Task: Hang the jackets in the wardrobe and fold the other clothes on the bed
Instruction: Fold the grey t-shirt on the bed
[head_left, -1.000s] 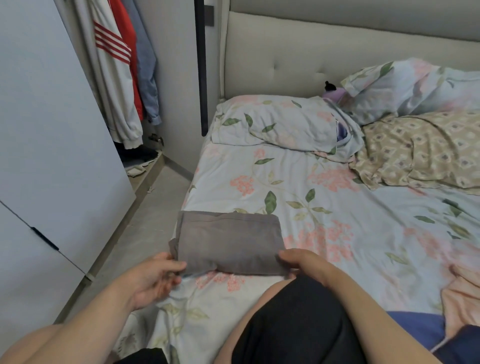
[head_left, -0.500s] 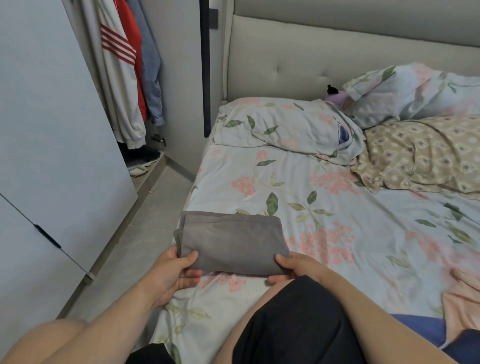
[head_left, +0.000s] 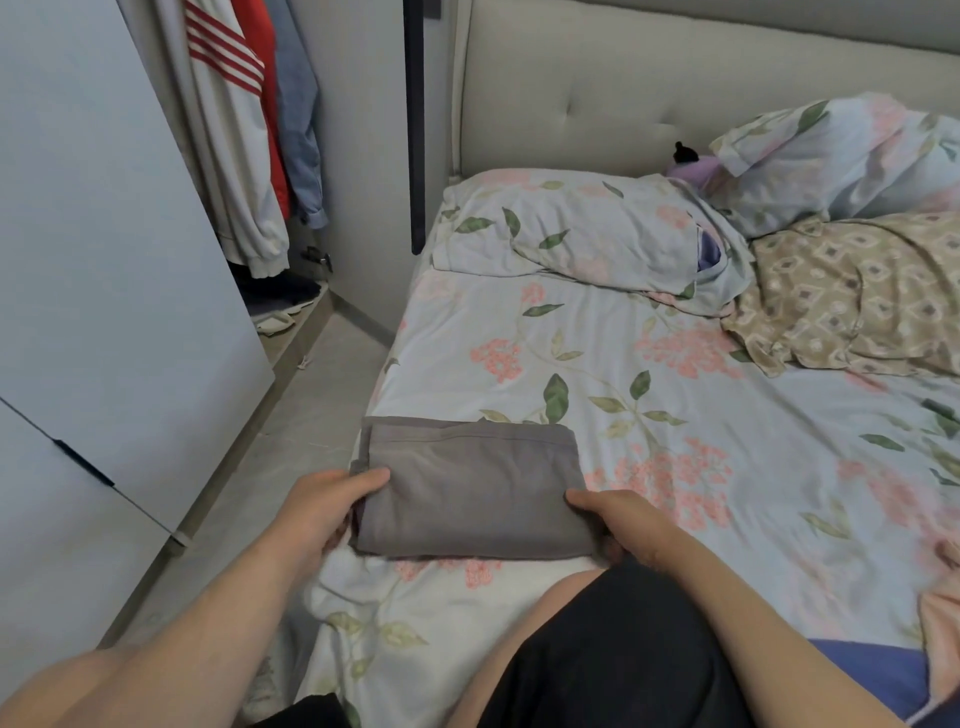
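**Desk:** What sits nearest the lens?

**Photographer:** A bare knee in black shorts (head_left: 623, 654), at the near edge of the bed (head_left: 753, 431). A blue cloth (head_left: 878, 670) and a pink garment (head_left: 940, 629) lie at lower right.

**Desk:** And the hands?

**Photographer:** Both are on a folded grey garment (head_left: 467, 493), which lies flat on the floral sheet at the bed's left edge, just beyond the knee. The left hand (head_left: 322, 512) pinches its left side, thumb on top and fingers curled beneath the fabric. The right hand (head_left: 618, 525) grips the near right corner the same way, thumb over and fingers tucked under.

**Desk:** Farther up the bed?

**Photographer:** A floral pillow (head_left: 571, 228) rests at the head of the bed, and a second pillow (head_left: 841, 156) is propped to its right. Both lie against a padded headboard (head_left: 623, 93). A beige diamond-patterned cover (head_left: 857, 301) is bunched at the right, touching both. Between the pillows pokes a small purple item (head_left: 693, 167) with a black top. What it is cannot be told.

**Desk:** The wardrobe?

**Photographer:** It stands on the left, across a strip of grey floor (head_left: 291, 415). A white wardrobe door (head_left: 104, 260) fills the foreground. Past it, in the open section, three jackets hang side by side: a white jacket with red stripes (head_left: 228, 156), a red jacket (head_left: 266, 78) and a blue denim jacket (head_left: 304, 135). Dark clothes (head_left: 280, 293) are heaped on the wardrobe floor below them.
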